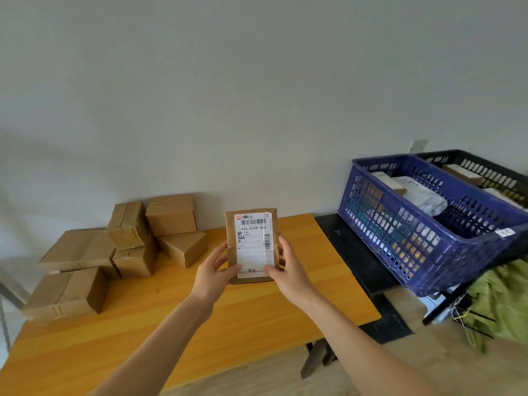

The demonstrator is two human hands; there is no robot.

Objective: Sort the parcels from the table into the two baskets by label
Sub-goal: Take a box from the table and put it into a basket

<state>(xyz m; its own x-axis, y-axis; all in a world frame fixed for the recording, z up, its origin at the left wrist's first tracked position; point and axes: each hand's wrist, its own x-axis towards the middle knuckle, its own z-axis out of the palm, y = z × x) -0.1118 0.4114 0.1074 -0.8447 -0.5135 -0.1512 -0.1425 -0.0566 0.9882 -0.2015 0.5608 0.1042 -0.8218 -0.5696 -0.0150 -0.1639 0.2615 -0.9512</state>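
Note:
A brown cardboard parcel (252,241) with a white shipping label facing me is held upright above the wooden table (200,324). My left hand (215,271) grips its lower left edge and my right hand (288,271) grips its lower right edge, thumbs on the label. Several plain brown parcels (120,247) are piled at the table's far left. To the right stand a blue basket (423,238) holding parcels and, behind it, a black basket (491,172) with parcels inside.
The baskets rest on a black stand (360,258) beside the table's right edge. A green bag (505,304) lies on the floor under the baskets. A pale wall runs behind everything.

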